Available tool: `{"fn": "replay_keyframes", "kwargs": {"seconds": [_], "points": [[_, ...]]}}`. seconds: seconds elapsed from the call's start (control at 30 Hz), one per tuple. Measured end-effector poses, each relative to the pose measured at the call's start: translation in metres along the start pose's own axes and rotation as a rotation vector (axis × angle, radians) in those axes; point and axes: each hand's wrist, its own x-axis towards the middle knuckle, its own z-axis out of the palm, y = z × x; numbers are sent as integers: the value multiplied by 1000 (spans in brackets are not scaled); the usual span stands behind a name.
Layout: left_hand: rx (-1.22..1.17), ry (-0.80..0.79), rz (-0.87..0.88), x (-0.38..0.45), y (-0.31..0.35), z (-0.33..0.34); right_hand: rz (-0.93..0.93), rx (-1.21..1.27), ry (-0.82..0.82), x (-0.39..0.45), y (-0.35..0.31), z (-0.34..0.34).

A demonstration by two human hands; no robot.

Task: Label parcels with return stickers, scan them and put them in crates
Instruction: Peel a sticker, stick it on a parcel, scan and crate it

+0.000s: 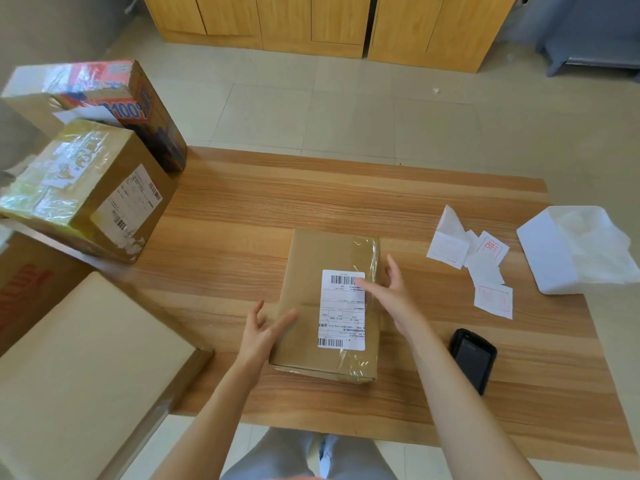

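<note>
A flat brown parcel (pixel 311 271) lies on the wooden table (pixel 242 220) in front of me, with a white shipping label (pixel 341 317) on its top. My left hand (pixel 259 332) hovers with straight fingers at the parcel's left edge, fingertips touching or just over it. My right hand (pixel 389 294) is spread over the parcel's right side, a finger reaching onto the label's top barcode. Neither hand grips anything. Return stickers (pixel 479 263) with red print lie loose to the right. A black handheld scanner (pixel 472 358) lies by my right forearm.
Two taped cardboard boxes (pixel 86 195) (pixel 104 98) stand at the table's left. A large open carton (pixel 79 368) sits at the near left. A white foam box with plastic wrap (pixel 568 251) rests at the table's right edge. Wooden cabinets (pixel 311 22) line the far wall.
</note>
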Motion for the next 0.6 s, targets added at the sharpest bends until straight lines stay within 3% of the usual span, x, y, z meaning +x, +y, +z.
{"fn": "replay_keyframes", "kwargs": {"seconds": [0.2, 0.47, 0.6], "points": [[51, -36, -160, -17, -15, -9, 57, -72, -109, 37, -7, -4], [26, -67, -153, -15, -12, -6, 72, -140, -210, 53, -29, -12], [96, 7, -145, -7, -2, -10, 16, -233, -180, 49, -35, -10]]}}
